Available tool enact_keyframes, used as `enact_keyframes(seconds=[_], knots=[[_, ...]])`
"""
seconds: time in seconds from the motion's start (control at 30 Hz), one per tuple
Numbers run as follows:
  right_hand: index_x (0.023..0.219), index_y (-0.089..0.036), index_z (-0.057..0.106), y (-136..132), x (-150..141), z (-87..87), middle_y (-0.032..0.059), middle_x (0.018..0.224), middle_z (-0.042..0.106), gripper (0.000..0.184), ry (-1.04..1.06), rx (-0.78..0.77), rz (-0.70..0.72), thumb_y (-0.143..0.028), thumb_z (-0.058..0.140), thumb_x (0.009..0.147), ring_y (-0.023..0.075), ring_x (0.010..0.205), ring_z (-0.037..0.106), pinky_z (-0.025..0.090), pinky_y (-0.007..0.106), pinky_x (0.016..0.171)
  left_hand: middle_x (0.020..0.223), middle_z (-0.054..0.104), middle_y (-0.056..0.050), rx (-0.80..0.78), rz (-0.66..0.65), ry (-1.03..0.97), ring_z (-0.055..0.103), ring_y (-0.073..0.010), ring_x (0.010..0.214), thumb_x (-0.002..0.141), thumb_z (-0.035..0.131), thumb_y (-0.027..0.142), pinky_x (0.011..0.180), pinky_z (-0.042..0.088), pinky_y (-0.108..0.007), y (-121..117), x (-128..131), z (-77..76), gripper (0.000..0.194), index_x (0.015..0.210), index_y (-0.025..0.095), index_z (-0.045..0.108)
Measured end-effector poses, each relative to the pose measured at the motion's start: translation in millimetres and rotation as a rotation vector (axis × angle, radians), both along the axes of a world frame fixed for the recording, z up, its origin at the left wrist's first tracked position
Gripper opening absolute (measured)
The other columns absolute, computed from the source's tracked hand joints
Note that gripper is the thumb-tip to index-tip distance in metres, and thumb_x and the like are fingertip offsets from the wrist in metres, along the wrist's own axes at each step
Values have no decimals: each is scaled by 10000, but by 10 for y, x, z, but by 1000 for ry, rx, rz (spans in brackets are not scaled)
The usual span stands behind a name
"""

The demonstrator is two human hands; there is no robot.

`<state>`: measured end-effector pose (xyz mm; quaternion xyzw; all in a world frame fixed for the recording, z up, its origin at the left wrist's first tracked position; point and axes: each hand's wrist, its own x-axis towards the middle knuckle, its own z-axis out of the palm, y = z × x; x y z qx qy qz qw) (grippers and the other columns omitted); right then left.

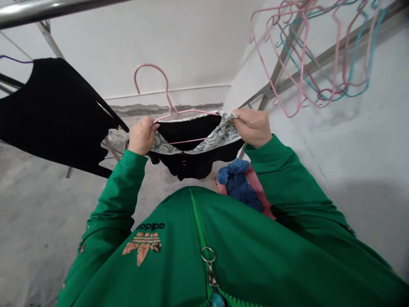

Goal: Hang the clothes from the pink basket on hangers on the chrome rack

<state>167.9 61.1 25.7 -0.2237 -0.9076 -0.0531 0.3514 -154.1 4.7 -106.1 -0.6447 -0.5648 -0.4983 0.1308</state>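
Note:
A black top (194, 165) with a white lace collar (220, 134) is stretched between my two hands, in front of my chest. My left hand (141, 135) pinches the collar at its left end. Over on the right, my right hand (253, 126) grips the other end with fingers closed. Inside the neckline sits a pink hanger (170, 102), its hook standing up free and its lower bar showing across the opening. The top's lower part hangs down, partly hidden behind my green jacket.
At left, a black garment (54, 115) hangs on a dark hanger. Several pink and teal hangers (302, 64) dangle from a rack at upper right. A metal rail (57, 9) crosses the upper left. Below my right arm, blue cloth (239, 183) lies in a pink container (258, 187).

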Motion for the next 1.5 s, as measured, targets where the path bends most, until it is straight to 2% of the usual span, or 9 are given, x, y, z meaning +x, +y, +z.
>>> enact_keyframes(seconds=[0.2, 0.3, 0.43, 0.6, 0.73, 0.9, 1.07, 1.3, 1.5], knots=[[923, -247, 667, -1, 30, 253, 84, 905, 694, 434, 0, -36, -83, -540, 349, 959, 215, 882, 621, 475, 397, 843, 827, 602, -74, 170, 156, -38, 602, -209, 811, 957, 359, 440, 720, 447, -323, -72, -3, 41, 303, 925, 204, 546], [1014, -240, 656, 24, 34, 297, 84, 1046, 693, 400, -62, -24, -41, -558, 430, 922, 223, 1012, 604, 451, 406, 935, 818, 592, -68, 197, 180, -44, 595, -207, 804, 956, 374, 430, 721, 443, -324, -118, 11, 84, 284, 922, 206, 545], [936, -175, 670, -19, -13, 258, 83, 900, 707, 378, -287, -147, 37, -519, 534, 855, 222, 853, 638, 488, 347, 775, 814, 586, -73, 207, 195, -5, 584, -201, 776, 958, 380, 397, 710, 429, -315, -224, -13, 118, 266, 924, 197, 552], [810, -164, 667, -282, -108, 190, 47, 721, 663, 345, -391, -763, 184, -502, 600, 817, 166, 665, 606, 464, 259, 607, 767, 585, -71, 203, 151, 135, 576, -189, 705, 973, 345, 391, 638, 421, -293, -317, -191, 107, 302, 888, 185, 549], [809, -189, 660, -462, -253, 77, 40, 720, 658, 338, -184, -1386, 197, -505, 731, 716, 157, 632, 613, 467, 255, 589, 804, 605, -81, 79, 58, 141, 590, -196, 740, 979, 336, 359, 677, 456, -302, -348, -391, 83, 291, 915, 179, 555], [822, -226, 679, -609, -627, 81, 42, 727, 672, 250, 16, -1532, 173, -410, 782, 686, 174, 630, 627, 483, 284, 604, 1030, 635, -130, -58, 159, 72, 603, -248, 989, 933, 468, 311, 844, 475, -374, -519, -650, -10, 233, 1079, 161, 572], [853, -210, 677, -634, -1271, 71, 29, 718, 687, 238, 94, -1458, 248, -362, 781, 702, 156, 610, 627, 483, 266, 586, 1195, 596, -164, -19, 384, -70, 568, -285, 1130, 925, 457, 289, 935, 467, -438, -871, -845, -452, 296, 1179, 168, 550], [777, -179, 632, -609, -2560, -158, -9, 644, 638, 351, 122, -1374, 509, -391, 837, 587, 128, 591, 596, 483, 259, 600, 1074, 635, -142, -190, 351, -212, 662, -249, 939, 924, 420, 281, 788, 554, -373, -1443, -775, -1423, 233, 1051, 186, 591], [746, -191, 565, -509, -3671, -560, -28, 673, 575, 235, 120, -1078, 594, -385, 695, 718, 111, 641, 519, 427, 244, 618, 1013, 649, -137, -305, 324, -378, 687, -230, 794, 920, 389, 268, 747, 578, -378, -1731, -582, -1966, 232, 987, 201, 601]])
